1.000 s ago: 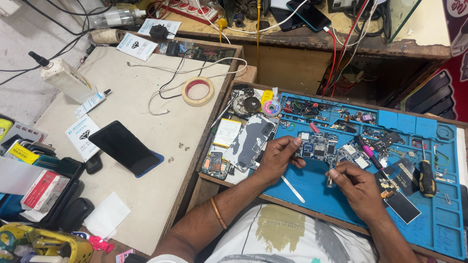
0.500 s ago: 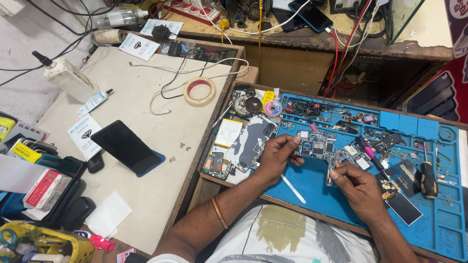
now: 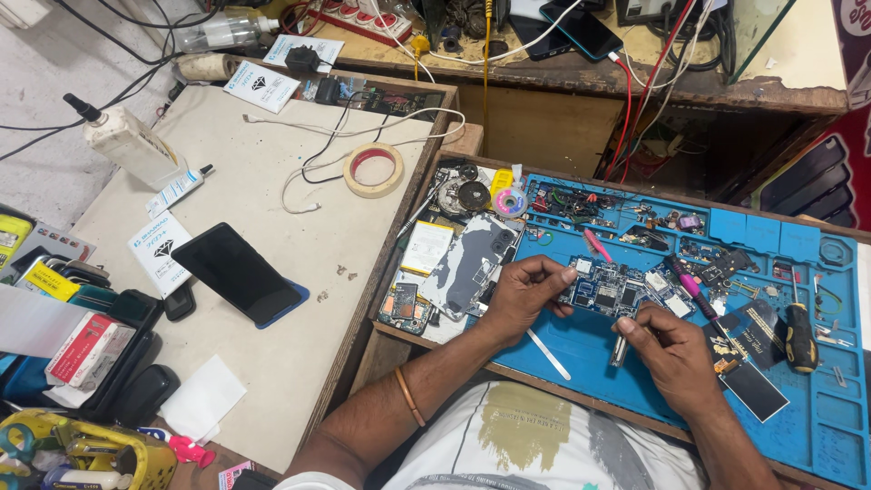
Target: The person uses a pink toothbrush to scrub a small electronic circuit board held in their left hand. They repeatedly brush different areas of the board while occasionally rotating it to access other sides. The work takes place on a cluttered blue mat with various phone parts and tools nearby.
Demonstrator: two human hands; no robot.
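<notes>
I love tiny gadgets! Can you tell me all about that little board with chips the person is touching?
The circuit board is small, flat and bluish, dotted with silver metal squares and dark chips. It lies on the blue work mat. The left hand pinches its left end, and the right hand holds a thin metal tool against its lower edge.

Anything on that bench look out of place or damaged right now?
Nothing looks spilled or broken. The left hand steadies the circuit board on the blue mat while the right hand works it with tweezers. Loose parts crowd the mat's trays.
</notes>
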